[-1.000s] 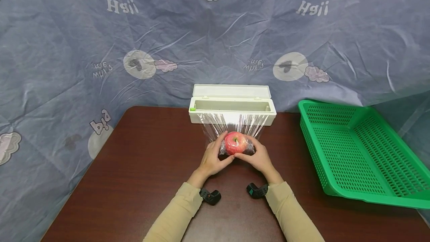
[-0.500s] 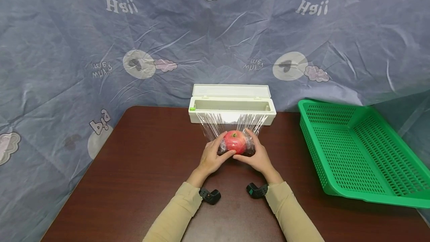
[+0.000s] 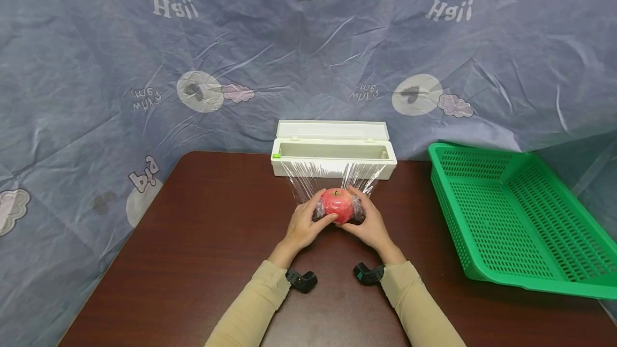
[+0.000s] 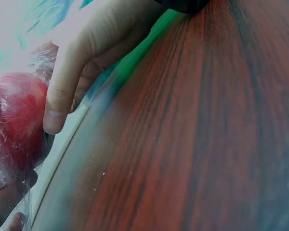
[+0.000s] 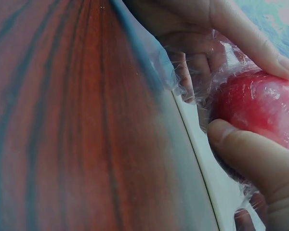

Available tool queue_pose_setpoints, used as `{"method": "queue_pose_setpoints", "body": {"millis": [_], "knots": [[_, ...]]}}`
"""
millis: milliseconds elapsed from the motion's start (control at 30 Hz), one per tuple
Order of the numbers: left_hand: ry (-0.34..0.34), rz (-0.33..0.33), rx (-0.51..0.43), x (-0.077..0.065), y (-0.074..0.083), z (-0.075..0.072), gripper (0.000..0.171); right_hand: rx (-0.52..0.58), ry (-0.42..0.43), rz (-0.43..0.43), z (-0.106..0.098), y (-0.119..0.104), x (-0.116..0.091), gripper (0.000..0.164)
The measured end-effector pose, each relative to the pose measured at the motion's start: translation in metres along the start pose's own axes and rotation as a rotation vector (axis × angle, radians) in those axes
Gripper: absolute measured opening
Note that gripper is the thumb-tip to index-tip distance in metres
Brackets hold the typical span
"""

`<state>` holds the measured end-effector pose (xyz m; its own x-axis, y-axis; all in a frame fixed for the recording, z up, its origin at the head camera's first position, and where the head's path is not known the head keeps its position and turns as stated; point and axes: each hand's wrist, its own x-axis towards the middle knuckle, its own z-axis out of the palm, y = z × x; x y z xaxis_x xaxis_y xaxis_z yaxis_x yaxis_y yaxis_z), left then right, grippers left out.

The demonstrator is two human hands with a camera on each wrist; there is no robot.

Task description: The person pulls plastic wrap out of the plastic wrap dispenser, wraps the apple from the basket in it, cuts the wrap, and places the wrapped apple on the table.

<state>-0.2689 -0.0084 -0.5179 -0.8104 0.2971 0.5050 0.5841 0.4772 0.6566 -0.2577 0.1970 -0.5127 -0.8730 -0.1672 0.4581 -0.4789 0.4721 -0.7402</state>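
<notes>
A red apple (image 3: 337, 205) wrapped in clear cling film is held between both hands, stem facing up. My left hand (image 3: 302, 226) grips its left side, with the thumb at the front. On the right side my right hand (image 3: 373, 227) holds it the same way, thumb tip close to the left one. Bunched film (image 3: 358, 209) sticks out at the apple's sides. A creased sheet of film (image 3: 300, 175) stretches from the apple back to a white cling film dispenser (image 3: 389, 170), whose lid (image 3: 332, 130) is raised. In the right wrist view, film clings tightly over the apple (image 5: 253, 103).
A green plastic basket (image 3: 520, 229) stands at the right of the dark brown table (image 3: 193, 240). Behind the table hangs a blue-grey printed cloth (image 3: 299, 63). Each wrist wears a black band.
The apple has turned slightly, its stem now farther back. The right fingers have shifted on its far right side. The dispenser and basket have stayed in place.
</notes>
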Motion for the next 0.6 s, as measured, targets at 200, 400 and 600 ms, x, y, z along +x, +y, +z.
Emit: {"method": "queue_pose_setpoints", "body": {"millis": [200,400,600], "knots": [[0.009,-0.029,-0.034,-0.0011,0.0007,0.0002,0.071,-0.082,0.028,-0.003,-0.0017,-0.0015,0.0011,0.082],[0.023,-0.047,-0.076,-0.0026,0.0028,0.0014,0.076,-0.101,0.036,-0.007,-0.0032,-0.0018,0.0021,0.081],[0.071,0.004,-0.049,-0.0021,0.0056,0.0017,0.087,-0.082,0.051,-0.006,-0.0037,-0.0012,0.0028,0.077]]}}
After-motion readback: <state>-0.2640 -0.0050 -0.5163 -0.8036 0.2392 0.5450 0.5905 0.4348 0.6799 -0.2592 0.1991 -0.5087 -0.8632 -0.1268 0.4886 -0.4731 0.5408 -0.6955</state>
